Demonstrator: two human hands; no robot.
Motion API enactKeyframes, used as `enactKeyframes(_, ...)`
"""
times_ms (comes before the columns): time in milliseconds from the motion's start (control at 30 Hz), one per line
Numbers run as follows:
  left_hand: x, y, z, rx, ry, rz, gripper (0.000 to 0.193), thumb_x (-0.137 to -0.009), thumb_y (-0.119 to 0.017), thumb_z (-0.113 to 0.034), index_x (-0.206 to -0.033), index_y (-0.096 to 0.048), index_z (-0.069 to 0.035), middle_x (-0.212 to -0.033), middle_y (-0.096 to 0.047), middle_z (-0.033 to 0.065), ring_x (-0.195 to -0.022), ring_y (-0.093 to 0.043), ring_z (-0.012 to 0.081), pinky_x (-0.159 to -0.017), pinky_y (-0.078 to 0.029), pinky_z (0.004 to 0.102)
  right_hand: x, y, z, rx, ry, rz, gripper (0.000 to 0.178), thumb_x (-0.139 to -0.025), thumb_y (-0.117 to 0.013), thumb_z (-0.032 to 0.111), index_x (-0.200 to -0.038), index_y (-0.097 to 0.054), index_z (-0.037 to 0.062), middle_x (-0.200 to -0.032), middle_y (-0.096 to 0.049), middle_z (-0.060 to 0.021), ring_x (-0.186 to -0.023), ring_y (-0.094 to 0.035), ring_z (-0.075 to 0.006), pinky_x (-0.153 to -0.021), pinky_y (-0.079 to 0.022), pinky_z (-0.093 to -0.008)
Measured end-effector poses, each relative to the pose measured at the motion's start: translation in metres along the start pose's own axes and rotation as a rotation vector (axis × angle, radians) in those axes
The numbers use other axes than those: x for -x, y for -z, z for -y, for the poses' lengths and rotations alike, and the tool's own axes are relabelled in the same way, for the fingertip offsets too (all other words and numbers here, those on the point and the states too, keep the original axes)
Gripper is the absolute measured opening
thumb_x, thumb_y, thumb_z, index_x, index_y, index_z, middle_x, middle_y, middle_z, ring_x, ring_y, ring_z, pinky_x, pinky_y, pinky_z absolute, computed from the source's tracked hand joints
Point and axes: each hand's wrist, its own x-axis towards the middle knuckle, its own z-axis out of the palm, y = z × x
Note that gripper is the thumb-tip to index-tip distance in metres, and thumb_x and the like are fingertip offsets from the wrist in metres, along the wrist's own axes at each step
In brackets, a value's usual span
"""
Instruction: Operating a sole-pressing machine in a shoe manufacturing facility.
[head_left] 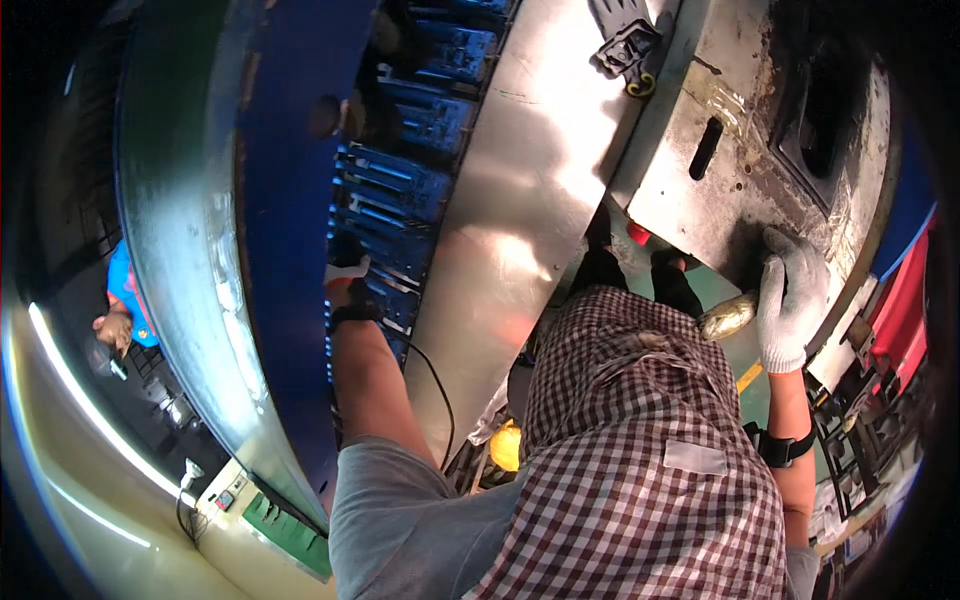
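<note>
Well left of your left hand, a co-worker (128, 300) in blue shows beyond a curved panel (180, 200). A light strip (100, 410) runs below the co-worker, lower and farther left than your hands. Between the panel and your left hand stands a dark blue wall (290, 220).

Your left hand (348, 268) reaches in at the lower left side of the blue rack (400, 190), close to its slotted bars. Its fingers are lost in shadow; how far open they are, and whether they hold anything, cannot be told. A pale covering shows on this hand, with a black band (356, 306) at the wrist.

Right of your left hand slopes a bare metal sheet (500, 180); a black cable (440, 385) hangs over its lower part. A yellow item (506, 446) sits below and right of that hand. Above and between your hands, near the sheet's top, lies a black item (627, 45) with a yellow end.

Just left of your right hand is a gold-coloured item (728, 316), kind unclear. Your right hand (795, 295), in a white glove, lies with fingers extended against the lower edge of the worn casing (740, 150); its palm is hidden, and no held object is visible. Right of it hangs red cloth (900, 310).
</note>
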Motion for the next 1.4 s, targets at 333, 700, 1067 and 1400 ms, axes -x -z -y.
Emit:
enactKeyframes(333,0.103,-0.019,-0.020,0.776,0.333,-0.003,0.051,-0.080,-0.068,-0.045,-0.123,-0.072,-0.017,-0.120,-0.072,0.0052,-0.112,-0.066,0.0311,-0.091,-0.052,0.0587,0.001,-0.001,0.003,0.048,0.017,-0.008,0.018,-0.089,-0.065,0.010,-0.104,-0.074,0.0044,-0.089,-0.064,-0.0127,-0.085,-0.059,-0.0335,-0.082,-0.047,-0.0453)
enactKeyframes(700,0.333,-0.274,-0.154,0.747,0.424,0.994,0.103,-0.075,-0.072,-0.038,-0.163,-0.029,-0.008,-0.160,-0.043,0.0169,-0.138,-0.051,0.0432,-0.116,-0.042,0.0568,-0.016,-0.005,0.051,-0.764,0.061,0.249,0.082,-0.090,-0.076,0.031,-0.157,-0.040,0.0015,-0.150,-0.051,-0.0284,-0.137,-0.052,-0.0438,-0.117,-0.041,-0.0466)
enactKeyframes(1067,0.412,-0.415,-0.336,0.213,-1.171,0.728,0.085,-0.098,-0.067,-0.033,-0.163,-0.024,0.001,-0.160,-0.042,0.0260,-0.149,-0.041,0.0381,-0.124,-0.030,0.0511,-0.088,0.016,-0.072,-0.446,-0.421,-0.462,0.076,-0.078,-0.078,0.034,-0.149,-0.058,0.0172,-0.150,-0.049,-0.0264,-0.138,-0.048,-0.0431,-0.118,-0.040,-0.0451)
enactKeyframes(1400,0.476,-0.471,-0.480,0.117,-1.989,0.561,0.063,-0.090,-0.081,-0.034,-0.137,-0.060,0.001,-0.128,-0.067,0.0189,-0.118,-0.065,0.0245,-0.102,-0.050,0.0375,-0.120,-0.009,-0.071,0.088,-0.430,-0.219,0.072,-0.077,-0.079,0.042,-0.145,-0.059,0.0269,-0.153,-0.049,-0.0158,-0.113,-0.062,-0.0419,-0.097,-0.055,-0.0479)
